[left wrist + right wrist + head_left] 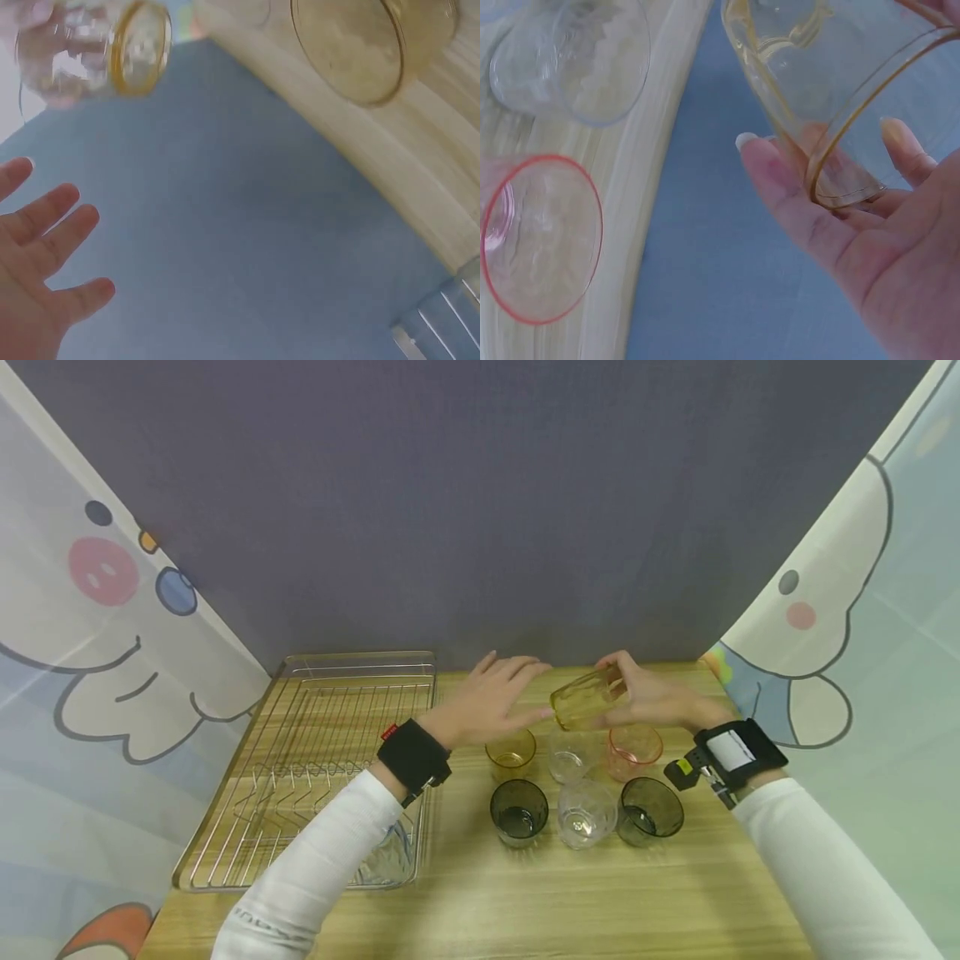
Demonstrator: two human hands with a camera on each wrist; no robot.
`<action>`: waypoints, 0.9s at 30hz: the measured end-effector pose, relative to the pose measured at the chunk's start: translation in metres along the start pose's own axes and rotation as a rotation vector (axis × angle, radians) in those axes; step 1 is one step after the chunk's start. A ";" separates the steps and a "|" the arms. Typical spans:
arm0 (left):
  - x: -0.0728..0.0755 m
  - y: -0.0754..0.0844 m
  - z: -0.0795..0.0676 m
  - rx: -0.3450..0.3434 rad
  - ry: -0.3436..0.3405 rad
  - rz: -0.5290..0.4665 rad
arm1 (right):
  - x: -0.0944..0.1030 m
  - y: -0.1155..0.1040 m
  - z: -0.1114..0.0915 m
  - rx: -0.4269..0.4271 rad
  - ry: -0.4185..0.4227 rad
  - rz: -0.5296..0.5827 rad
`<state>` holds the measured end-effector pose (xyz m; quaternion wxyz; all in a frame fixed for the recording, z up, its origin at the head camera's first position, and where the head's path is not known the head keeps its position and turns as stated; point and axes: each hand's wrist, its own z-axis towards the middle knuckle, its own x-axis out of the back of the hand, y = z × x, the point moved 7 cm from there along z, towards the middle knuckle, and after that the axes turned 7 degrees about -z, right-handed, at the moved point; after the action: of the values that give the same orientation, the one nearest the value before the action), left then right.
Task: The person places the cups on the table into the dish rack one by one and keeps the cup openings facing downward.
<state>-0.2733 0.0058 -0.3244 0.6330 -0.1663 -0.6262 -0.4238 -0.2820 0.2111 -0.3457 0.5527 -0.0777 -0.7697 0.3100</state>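
My right hand (648, 693) grips an amber drinking glass (588, 699) near its rim, thumb and fingers on opposite sides. The glass lies tipped almost sideways above the table, its mouth toward the right palm and its base toward the left. In the right wrist view one finger reaches inside the amber rim (855, 120). My left hand (491, 697) is raised beside the glass's base, fingers spread and holding nothing; the left wrist view shows a gap between these fingers (56, 225) and the glass. Below stand another amber glass (511, 750) and a red-rimmed glass (634, 752).
A wire dish rack (300, 664) fills the table's left side, with a clear glass (388, 858) at its front corner. Two dark grey glasses (519, 814) and two clear glasses (587, 817) complete the rows on the wooden table (570, 910). A grey wall (480, 510) rises behind.
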 end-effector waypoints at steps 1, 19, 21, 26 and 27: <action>-0.004 0.004 0.001 -0.003 -0.012 0.006 | -0.002 -0.002 0.001 0.003 -0.005 0.007; -0.059 0.021 -0.001 -0.064 -0.005 -0.024 | -0.025 -0.010 0.005 0.061 -0.075 0.123; -0.060 0.019 -0.001 -0.055 0.013 -0.037 | -0.026 -0.011 0.006 0.070 -0.080 0.138; -0.059 0.014 -0.001 -0.027 0.055 -0.054 | -0.026 -0.014 0.007 0.089 -0.083 0.136; -0.059 0.013 -0.001 -0.024 0.070 -0.063 | -0.026 -0.015 0.008 0.086 -0.081 0.134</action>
<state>-0.2545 0.0320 -0.3755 0.6388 -0.1391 -0.6035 -0.4565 -0.2756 0.1844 -0.3601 0.5018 -0.0927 -0.7705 0.3821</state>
